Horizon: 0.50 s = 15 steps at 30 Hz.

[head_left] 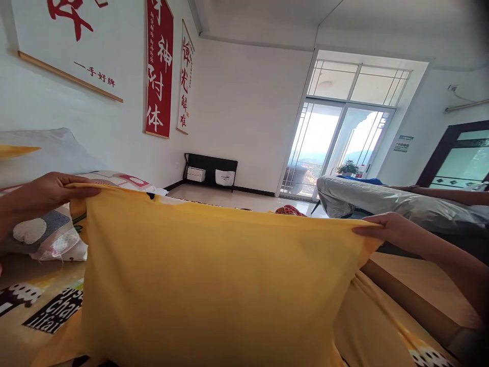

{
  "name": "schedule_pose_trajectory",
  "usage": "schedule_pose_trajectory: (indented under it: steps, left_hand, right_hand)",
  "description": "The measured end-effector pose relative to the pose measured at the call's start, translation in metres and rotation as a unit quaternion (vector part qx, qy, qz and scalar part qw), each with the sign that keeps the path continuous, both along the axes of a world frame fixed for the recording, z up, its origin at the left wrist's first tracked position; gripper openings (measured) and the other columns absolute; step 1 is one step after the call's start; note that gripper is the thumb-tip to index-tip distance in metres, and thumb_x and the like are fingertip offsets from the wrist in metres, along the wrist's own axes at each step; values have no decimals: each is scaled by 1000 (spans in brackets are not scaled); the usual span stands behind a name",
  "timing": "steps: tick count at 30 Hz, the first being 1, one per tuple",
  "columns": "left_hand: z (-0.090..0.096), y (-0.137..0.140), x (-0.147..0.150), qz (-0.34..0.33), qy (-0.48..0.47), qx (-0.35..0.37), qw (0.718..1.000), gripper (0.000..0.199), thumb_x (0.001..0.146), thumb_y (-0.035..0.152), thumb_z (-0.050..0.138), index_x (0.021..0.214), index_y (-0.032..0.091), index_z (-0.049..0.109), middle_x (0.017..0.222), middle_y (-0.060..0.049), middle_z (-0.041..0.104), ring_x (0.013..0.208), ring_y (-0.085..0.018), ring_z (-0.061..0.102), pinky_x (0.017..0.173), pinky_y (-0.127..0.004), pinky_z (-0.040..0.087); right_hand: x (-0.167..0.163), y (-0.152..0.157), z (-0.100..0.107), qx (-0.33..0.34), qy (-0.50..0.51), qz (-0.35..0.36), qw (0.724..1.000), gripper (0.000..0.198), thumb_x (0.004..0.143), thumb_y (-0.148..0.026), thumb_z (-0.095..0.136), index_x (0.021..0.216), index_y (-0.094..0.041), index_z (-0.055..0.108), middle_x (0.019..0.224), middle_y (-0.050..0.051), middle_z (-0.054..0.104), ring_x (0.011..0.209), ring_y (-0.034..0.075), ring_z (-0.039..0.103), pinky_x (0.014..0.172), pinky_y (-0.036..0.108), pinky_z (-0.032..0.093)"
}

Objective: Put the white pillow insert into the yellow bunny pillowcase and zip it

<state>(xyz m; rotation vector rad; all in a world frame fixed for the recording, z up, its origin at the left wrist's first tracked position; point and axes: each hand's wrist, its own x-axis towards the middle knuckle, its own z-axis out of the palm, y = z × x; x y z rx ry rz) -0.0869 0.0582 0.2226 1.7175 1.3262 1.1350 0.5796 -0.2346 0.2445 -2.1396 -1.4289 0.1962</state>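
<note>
Cloth [214, 275] – yellow – is held up above the sheet [57, 313], its lower part hanging toward it. One upper corner is pinched by the left hand [49, 196], the other by the right hand [391, 232]; neither grip is released. Grips are set wide apart, it is judged, so that the upper edge is kept nearly taut and the panel spread. Pillow [57, 229] is seen at the sheet's far left – plastic cover [367, 196] beyond the sheet, right, with another person's forearm [446, 196] over it.
</note>
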Motion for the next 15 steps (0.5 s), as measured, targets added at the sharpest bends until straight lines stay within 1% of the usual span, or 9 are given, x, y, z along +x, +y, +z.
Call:
schedule_pose_trajectory:
  steps: [3,5,7,8,10,12,13,14,15]
  left_hand:
    - [-13,9,13,-1,-96,-2,995,88,28,56,89,100,10,67,86,0,72,88,-21,60,81,-32,51]
    - [-18,17,27,16,-151,30,988,85,34,52,90,104,9,66,94,-1,71,87,-19,59,79,-29,51]
    - [-18,25,45,53,-196,63,977,81,43,47,89,109,8,64,103,-4,68,86,-16,58,78,-27,50]
    - [-16,29,55,74,-196,79,975,78,50,46,87,112,7,63,106,-5,67,86,-16,58,78,-26,49]
    - [-14,38,75,112,-156,105,976,68,65,45,79,117,5,60,114,-8,64,92,-18,57,82,-28,48]
    - [-18,44,96,162,-91,148,971,63,81,45,64,128,5,52,124,-13,59,106,-23,54,94,-34,43]
    - [-25,46,107,186,-56,185,963,64,86,44,57,135,4,45,132,-16,53,116,-26,50,100,-37,39]
    - [-37,48,119,203,-23,228,952,65,90,42,50,140,4,36,139,-18,46,125,-28,44,106,-40,34]
    - [-54,49,132,193,20,265,944,65,92,42,45,144,6,29,145,-20,39,132,-29,37,109,-42,29]
  right_hand:
    - [1,3,1,58,-31,-25,998,36,66,-51,71,72,-16,76,67,6,69,60,16,58,57,27,43]
    - [-3,11,1,112,-32,-44,992,36,67,-50,70,73,-15,76,67,6,69,58,16,57,56,28,41]
    - [-8,26,2,168,-25,-100,980,36,68,-46,69,78,-13,76,72,8,69,64,18,58,59,29,41]
    - [-10,36,2,190,-26,-137,972,37,69,-45,69,84,-12,76,76,9,70,69,19,59,61,30,42]
    - [-14,61,-2,203,-46,-206,956,43,75,-44,64,99,-10,74,85,13,70,80,24,60,68,34,42]
    - [-19,90,-19,211,-80,-258,939,51,81,-43,54,117,-9,66,101,19,68,96,31,59,78,42,42]
    - [-23,105,-35,225,-95,-272,931,55,83,-43,49,126,-10,59,114,22,64,106,34,56,84,47,40]
    - [-30,120,-56,235,-107,-269,928,60,85,-43,45,135,-11,50,128,24,57,116,36,51,90,52,37]
    - [-39,134,-82,261,-116,-262,922,65,86,-47,41,141,-12,41,138,24,48,123,37,46,93,55,35]
